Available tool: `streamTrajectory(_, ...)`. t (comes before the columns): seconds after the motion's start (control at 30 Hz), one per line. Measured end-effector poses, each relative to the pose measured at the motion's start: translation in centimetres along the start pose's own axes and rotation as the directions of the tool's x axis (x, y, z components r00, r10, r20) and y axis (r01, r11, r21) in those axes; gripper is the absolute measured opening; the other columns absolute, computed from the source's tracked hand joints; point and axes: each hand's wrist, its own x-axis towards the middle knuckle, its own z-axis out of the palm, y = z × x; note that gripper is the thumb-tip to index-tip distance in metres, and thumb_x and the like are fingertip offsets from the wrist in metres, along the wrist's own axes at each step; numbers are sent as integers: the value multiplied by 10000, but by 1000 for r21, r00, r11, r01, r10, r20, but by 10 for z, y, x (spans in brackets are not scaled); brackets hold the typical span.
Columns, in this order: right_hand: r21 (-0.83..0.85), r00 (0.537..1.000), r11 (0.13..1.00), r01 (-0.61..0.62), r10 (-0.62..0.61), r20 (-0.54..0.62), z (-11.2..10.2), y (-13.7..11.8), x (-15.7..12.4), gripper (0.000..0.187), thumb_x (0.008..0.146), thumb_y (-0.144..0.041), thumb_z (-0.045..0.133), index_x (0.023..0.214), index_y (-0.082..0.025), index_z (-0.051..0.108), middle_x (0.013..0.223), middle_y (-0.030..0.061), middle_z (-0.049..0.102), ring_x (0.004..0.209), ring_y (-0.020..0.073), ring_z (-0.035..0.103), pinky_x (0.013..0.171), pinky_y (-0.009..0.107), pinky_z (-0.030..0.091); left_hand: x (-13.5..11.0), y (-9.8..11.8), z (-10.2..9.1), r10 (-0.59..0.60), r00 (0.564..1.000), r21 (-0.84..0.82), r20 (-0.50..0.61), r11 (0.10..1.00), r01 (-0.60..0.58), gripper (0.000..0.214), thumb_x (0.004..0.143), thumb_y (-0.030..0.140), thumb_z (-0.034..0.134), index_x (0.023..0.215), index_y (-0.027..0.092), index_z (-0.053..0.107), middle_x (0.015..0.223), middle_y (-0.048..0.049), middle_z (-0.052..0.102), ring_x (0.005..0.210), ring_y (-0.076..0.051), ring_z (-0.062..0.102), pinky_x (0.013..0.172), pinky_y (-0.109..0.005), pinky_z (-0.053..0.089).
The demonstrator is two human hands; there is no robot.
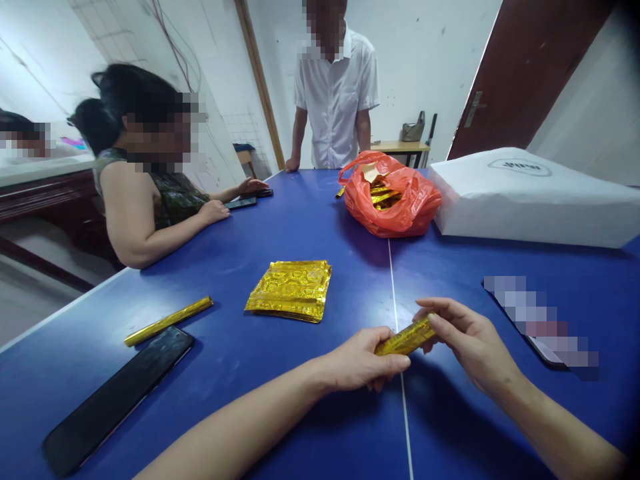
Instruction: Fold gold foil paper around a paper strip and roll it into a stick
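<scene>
My left hand (364,360) and my right hand (465,337) together grip a rolled gold foil paper (404,339) just above the blue table (300,220). Each hand pinches one end of the roll with closed fingers. A stack of flat gold foil sheets (291,289) lies a short way ahead to the left. A finished gold foil roll (169,321) rests at the left, beside a black phone (120,397).
An orange plastic bag (393,195) holding more gold foil sits farther back, next to a large white paper bag (530,198). Another phone (543,327) lies at the right. One person sits at the left table edge; another stands at the far end.
</scene>
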Motion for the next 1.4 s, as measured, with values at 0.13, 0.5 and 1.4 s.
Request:
streamTrajectory(0.13, -10, 999, 1000, 0, -1, -44, -2, 6, 1, 265, 729, -393, 638, 904, -196, 623, 748, 30, 640, 587, 142, 578, 558, 287, 475, 0, -1, -3, -21, 1000, 6, 16, 1000, 21, 355, 728, 474, 583, 802, 173, 411, 574, 42, 473, 393, -66, 425, 374, -186, 317)
streamTrajectory(0.5, 147, 979, 988, 45, -14, -204, -6, 7, 10, 248, 744, -385, 626, 916, -207, 617, 777, 17, 623, 533, 114, 548, 496, 272, 462, -3, 12, -17, -31, 999, 263, -34, 964, 39, 220, 760, 358, 559, 761, 154, 475, 584, 37, 431, 458, -58, 357, 417, -184, 265)
streamTrajectory(1.4, 111, 847, 993, -35, 89, -525, -25, 47, 142, 316, 702, -178, 626, 1000, -207, 525, 963, 60, 583, 483, 96, 606, 385, 204, 472, 14, -17, -27, 301, 822, 469, -483, 882, -47, 227, 813, 317, 487, 922, 136, 570, 646, -1, 560, 599, -126, 500, 577, -247, 377)
